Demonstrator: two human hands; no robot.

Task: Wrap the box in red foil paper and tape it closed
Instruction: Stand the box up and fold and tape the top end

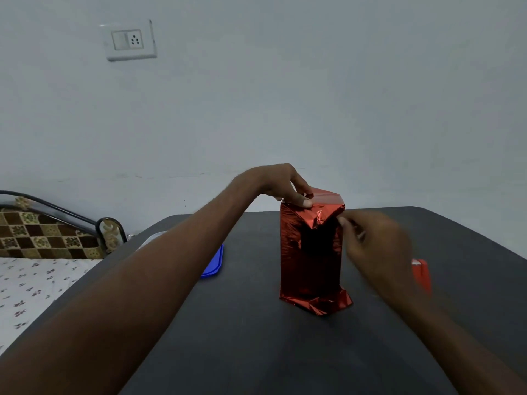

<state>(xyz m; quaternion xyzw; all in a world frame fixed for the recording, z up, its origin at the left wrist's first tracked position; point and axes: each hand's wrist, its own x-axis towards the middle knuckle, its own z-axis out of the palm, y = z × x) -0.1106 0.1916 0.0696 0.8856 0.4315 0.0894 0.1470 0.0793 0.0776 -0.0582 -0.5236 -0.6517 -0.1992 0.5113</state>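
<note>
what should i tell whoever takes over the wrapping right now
Left hand pinches the folded foil at the top of the box, which stands upright on the dark table.
Right hand is blurred at the top right flap; its grip cannot be told.
Done: sides wrapped in red foil, bottom end folded.
Left: fold down and tape the top end.
A red object, perhaps the tape, lies behind the right hand.

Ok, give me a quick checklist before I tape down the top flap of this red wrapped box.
1. Box upright on the table: ok.
2. Left hand pinning the top fold: ok, thumb on foil.
3. Top flap flat: not ok, still crumpled and raised.
4. Right hand carrying tape: cannot tell, it is blurred.
5. Bottom end neat: not ok, foil flares at the base.
6. Red object behind the right hand within reach: ok, though what it is cannot be told.
</note>
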